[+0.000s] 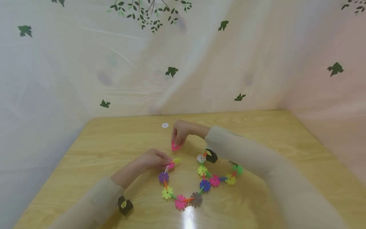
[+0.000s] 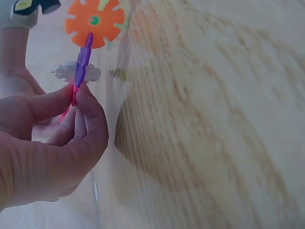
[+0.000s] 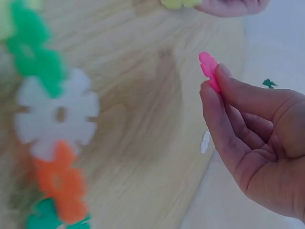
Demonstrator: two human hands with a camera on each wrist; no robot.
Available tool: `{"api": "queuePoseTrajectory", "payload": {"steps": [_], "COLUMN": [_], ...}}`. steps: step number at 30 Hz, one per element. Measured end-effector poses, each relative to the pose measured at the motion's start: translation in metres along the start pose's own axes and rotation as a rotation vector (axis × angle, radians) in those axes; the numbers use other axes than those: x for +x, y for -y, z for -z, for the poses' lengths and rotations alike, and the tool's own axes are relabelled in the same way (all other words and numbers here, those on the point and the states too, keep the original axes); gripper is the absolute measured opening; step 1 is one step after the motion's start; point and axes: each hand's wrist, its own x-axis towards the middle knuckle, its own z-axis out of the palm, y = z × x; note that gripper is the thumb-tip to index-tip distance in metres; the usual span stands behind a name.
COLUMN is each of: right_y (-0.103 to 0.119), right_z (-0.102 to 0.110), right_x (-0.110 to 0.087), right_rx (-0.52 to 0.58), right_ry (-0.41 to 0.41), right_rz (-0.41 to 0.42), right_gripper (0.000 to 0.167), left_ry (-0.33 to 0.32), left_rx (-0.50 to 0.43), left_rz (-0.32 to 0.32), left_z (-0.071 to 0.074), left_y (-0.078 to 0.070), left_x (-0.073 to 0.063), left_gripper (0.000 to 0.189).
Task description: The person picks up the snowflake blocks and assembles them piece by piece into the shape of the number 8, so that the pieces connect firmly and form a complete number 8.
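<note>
My left hand [image 1: 154,159] pinches a pink notched disc [image 1: 171,165] at one end of a chain of interlocking plastic snowflake discs. A yellow disc [image 1: 177,161] sticks out just beyond its fingertips. In the left wrist view, a purple disc [image 2: 82,64], a white disc [image 2: 64,71] and an orange disc [image 2: 95,23] show above the pinch. Farther back, my right hand [image 1: 180,131] holds a separate pink disc [image 3: 208,69] edge-on between thumb and forefinger, apart from the chain. The chain curves over the table through a grey disc [image 1: 196,200] and a blue disc [image 1: 205,185].
A loose white disc [image 1: 165,125] lies on the wooden table [image 1: 120,136] toward the back edge. Under my right forearm, the chain runs past a white disc [image 1: 201,158] and a green disc [image 1: 238,169]. A pale curtain [image 1: 137,82] with leaf prints hangs behind.
</note>
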Motion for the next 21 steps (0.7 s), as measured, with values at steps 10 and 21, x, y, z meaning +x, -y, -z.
{"api": "queuePoseTrajectory", "payload": {"steps": [10, 21], "right_y": [-0.012, -0.022], "right_z": [-0.017, -0.041], "right_x": [-0.045, -0.062], "right_rx": [0.177, 0.314], "right_ry": [-0.128, -0.226], "right_rz": [-0.054, -0.134], "right_gripper": [0.012, 0.015], "left_ry": [-0.038, -0.032], "left_rx": [0.071, 0.068], "left_rz": [0.009, 0.015], "left_z": [-0.001, -0.002], "left_y": [-0.003, 0.002], "left_x": [0.001, 0.003], "left_gripper": [0.024, 0.025]}}
